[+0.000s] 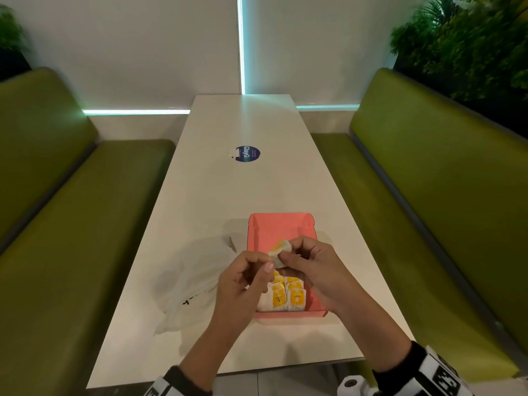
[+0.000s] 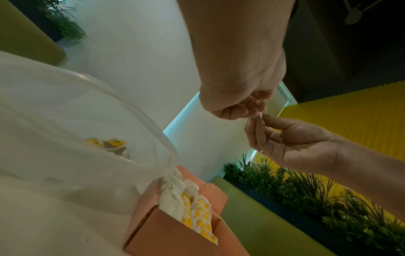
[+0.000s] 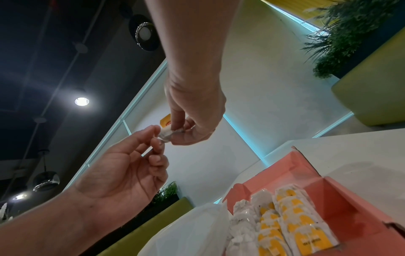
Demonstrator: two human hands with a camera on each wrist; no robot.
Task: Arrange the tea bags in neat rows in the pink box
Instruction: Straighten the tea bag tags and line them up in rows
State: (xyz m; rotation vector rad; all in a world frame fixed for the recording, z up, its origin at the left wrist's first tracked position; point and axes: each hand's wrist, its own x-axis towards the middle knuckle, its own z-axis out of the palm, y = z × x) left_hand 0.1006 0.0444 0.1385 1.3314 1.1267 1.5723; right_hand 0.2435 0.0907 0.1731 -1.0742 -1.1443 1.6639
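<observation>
Above the pink box (image 1: 281, 217), both hands hold one white tea bag with a yellow label (image 1: 281, 251). My left hand (image 1: 267, 260) pinches its left edge between thumb and forefinger. My right hand (image 1: 285, 254) pinches its right side. The right wrist view shows the tea bag (image 3: 165, 129) between my right hand (image 3: 175, 128) and left hand (image 3: 156, 136). In the left wrist view only a sliver of the tea bag (image 2: 259, 117) shows. Rows of tea bags (image 1: 285, 295) fill the near end of the pink box (image 3: 350, 199); the far end is bare.
A clear plastic bag (image 1: 194, 278) lies left of the box, with a few tea bags (image 2: 105, 142) inside. A round blue sticker (image 1: 248, 153) sits mid-table. Green benches (image 1: 71, 224) flank the white table (image 1: 228, 195) on both sides.
</observation>
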